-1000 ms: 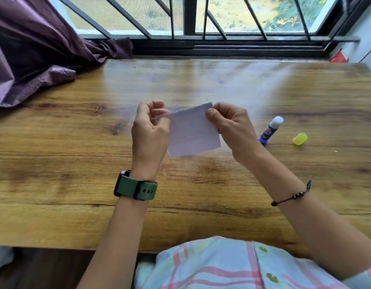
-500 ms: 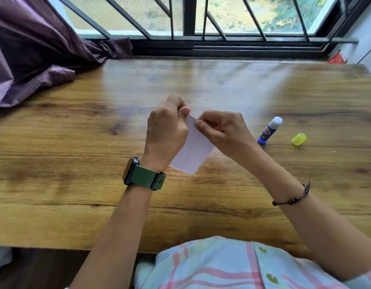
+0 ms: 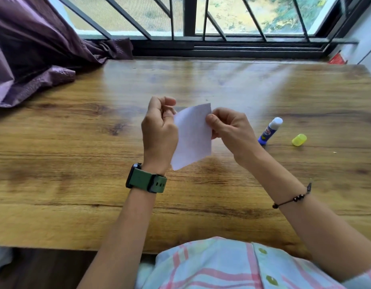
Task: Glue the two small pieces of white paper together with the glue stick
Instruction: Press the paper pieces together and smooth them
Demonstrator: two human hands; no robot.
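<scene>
Nearest the camera, at six o'clock, a checked shirt front shows, with both forearms reaching out over the wooden table point(image 3: 76, 163). At the centre, the left hand point(image 3: 159, 132) and right hand point(image 3: 228, 128) hold the white paper point(image 3: 193, 138) up off the wood, tilted like a diamond. It reads as one sheet; whether two pieces lie stacked cannot be told. The left fingers curl round its left edge, and the right thumb and fingers pinch its right edge near the top corner. Out at three o'clock the uncapped glue stick point(image 3: 270, 131) lies on the table with its yellow cap point(image 3: 299, 140) just beyond, neither touched. This looks like the aligning or pressing step; next, probably, firm pressure along the joined faces.
</scene>
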